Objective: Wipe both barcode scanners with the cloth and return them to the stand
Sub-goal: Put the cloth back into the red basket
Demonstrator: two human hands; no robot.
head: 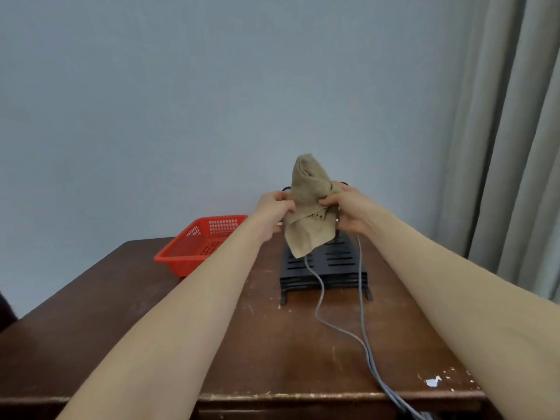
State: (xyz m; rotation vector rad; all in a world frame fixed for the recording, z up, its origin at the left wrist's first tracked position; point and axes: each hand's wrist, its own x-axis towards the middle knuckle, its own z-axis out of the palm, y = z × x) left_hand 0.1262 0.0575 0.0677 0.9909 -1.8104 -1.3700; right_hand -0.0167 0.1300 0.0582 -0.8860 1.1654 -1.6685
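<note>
Coarse tan cloth (309, 207), bunched into a soft peak, held just above the black slotted stand (327, 262); left hand (272, 213) pinches its left edge, right hand (348, 210) grips its right folds, the hands near each other but not touching; the scanners are hidden, and whether one lies under the cloth cannot be told; two smooth grey cables (321, 295) trail from beneath cloth and hands, over the stand, to the near table edge. Red perforated plastic basket (178, 266) left of the stand; scuffed, paint-flecked dark wooden table (121, 328); plain blue-grey wall (212, 86); pleated grey curtain (515, 147) at right.
</note>
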